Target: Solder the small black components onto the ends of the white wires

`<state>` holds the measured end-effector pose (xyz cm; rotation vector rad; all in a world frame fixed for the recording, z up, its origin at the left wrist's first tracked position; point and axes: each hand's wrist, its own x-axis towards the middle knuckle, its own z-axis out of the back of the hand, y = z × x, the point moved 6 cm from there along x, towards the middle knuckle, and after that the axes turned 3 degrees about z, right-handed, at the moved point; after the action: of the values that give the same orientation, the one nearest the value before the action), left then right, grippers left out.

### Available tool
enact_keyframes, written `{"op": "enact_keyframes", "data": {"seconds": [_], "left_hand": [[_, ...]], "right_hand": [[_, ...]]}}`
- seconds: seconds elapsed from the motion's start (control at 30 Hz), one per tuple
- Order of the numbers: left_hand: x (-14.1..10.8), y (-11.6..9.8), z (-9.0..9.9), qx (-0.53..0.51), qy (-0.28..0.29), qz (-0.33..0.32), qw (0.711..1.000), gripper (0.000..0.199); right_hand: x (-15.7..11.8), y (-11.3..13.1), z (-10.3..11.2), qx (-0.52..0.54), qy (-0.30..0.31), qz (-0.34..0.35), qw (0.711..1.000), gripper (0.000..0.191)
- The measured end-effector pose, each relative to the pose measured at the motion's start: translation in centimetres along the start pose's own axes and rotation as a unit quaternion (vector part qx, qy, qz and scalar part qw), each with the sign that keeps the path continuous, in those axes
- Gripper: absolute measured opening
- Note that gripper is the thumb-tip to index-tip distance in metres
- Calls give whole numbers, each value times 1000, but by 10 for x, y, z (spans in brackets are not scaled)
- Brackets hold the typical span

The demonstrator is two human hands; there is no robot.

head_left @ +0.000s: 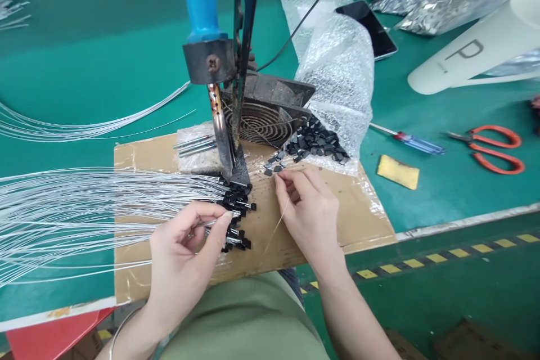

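Many thin white wires [139, 197] with black ends [236, 199] lie across a cardboard sheet [358, 219]. My left hand [189, 247] pinches a wire near its end, beside the lower black ends. The fingers of my right hand [307, 208] are pinched together, with a thin strand [277, 225] hanging from them. Just beyond those fingertips lie small black pieces [274, 166], next to a larger black pile [318, 140]. Between the hands and a black fan [264, 121], a blue-handled soldering iron [205, 8] points down, held in a dark stand [244, 17].
On the right lie a screwdriver [417, 142], red-handled pliers [493, 149], a yellow sponge [397, 172] and a white cup [476, 48]. Bubble wrap [341, 73] and a phone [371, 28] are behind. More white wires [105, 129] lie at the left.
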<state>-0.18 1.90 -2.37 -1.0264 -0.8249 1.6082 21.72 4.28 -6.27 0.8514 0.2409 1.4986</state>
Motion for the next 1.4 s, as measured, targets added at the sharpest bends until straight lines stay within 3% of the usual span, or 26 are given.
{"op": "enact_keyframes", "data": {"seconds": [0.07,0.13,0.27,0.33,0.37,0.57,0.73,0.93,1.13,1.4], "left_hand": [[0,0,0,1,-6,4,1000,10],[0,-1,0,0,-11,7,1000,11],[1,-4,-1,-14,-7,14,1000,10],[0,-6,-1,-24,-19,33,999,9],[0,-7,-1,-27,-28,45,998,9],[0,-15,-2,-40,-49,69,996,6],[2,-19,-1,-40,-36,75,996,4],[2,-17,-3,-93,3,78,993,8],[3,-16,-3,-92,7,70,993,9],[7,-17,-4,-88,25,60,994,11]], "right_hand": [[0,-7,2,69,-1,-57,996,16],[0,-20,4,220,-5,-156,963,17],[5,-36,8,520,-20,-313,795,28],[7,-34,11,579,-23,-339,741,29],[7,-31,11,590,-16,-342,731,28],[-12,15,-5,554,59,-296,776,9],[-19,41,-15,530,88,-238,809,14],[-18,51,-15,524,98,-201,822,18],[-17,55,-9,486,99,-172,851,22],[-20,54,-11,477,102,-162,858,21]]}}
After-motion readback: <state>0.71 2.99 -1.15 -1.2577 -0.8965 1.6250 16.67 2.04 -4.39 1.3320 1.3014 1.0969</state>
